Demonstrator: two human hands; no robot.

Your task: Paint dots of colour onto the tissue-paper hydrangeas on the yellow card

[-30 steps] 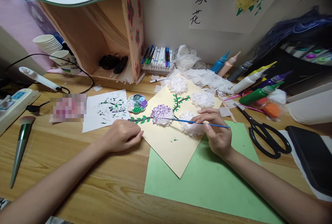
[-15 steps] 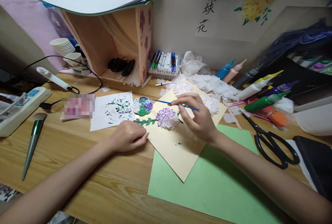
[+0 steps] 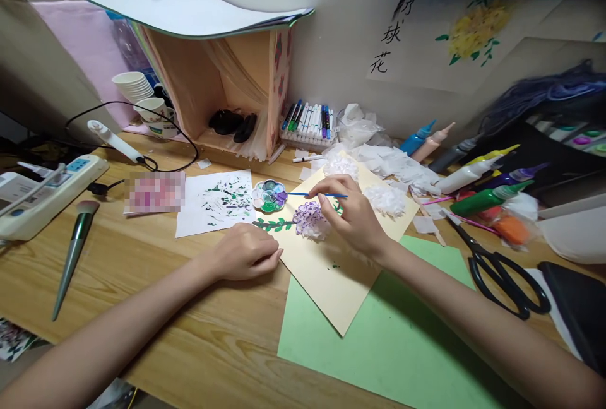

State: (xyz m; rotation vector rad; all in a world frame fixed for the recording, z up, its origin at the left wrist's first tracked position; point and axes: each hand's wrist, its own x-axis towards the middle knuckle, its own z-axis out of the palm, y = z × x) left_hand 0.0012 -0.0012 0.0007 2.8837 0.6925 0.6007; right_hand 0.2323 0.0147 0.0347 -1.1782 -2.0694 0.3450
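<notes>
Pinching my brush (image 3: 296,194) at the palette (image 3: 259,203), right hand (image 3: 351,216); left hand (image 3: 247,251) curled by the left corner of the card (image 3: 338,298).

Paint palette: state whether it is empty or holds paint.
It holds paint: the palette is patched green and purple, and the brush in the right hand points to its purple side.

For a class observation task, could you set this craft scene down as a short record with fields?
Left hand: curled, by the cream sheet's left corner
Right hand: holds blue paintbrush, tip at palette
Palette: flower-shaped; purple and green paint
Cream sheet: overlaps green sheet; bears purple-edged flower
Scissors: black-handled, right of both sheets
</notes>
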